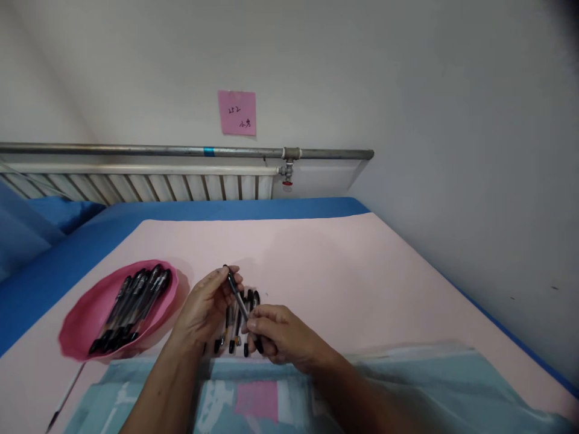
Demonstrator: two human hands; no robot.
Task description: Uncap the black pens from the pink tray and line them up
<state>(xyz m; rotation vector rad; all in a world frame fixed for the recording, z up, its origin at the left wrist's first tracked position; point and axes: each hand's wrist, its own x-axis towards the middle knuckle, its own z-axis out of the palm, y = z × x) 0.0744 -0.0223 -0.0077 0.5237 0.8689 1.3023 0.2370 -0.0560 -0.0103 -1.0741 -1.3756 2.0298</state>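
A black pen with a clear barrel [238, 296] slants between my two hands. The fingers of my left hand [208, 301] pinch its upper end. Around its lower, dark end my right hand [284, 333] is closed, thumb and fingers together. Several similar pens [234, 337] lie side by side on the pink surface just beneath the held one, partly hidden by my hands. To the left, a pink scalloped dish [75, 322] bears a bundle of black pens [133, 307], all pointing roughly the same way.
A pale pink sheet [325, 277] covers the blue-edged top. Light blue patterned cloth [420, 386] lies along the near side. One thin pen-like stick [67, 395] rests at lower left. Behind are a radiator [181, 187], a metal pipe [149, 150] and a red-handled valve [287, 175].
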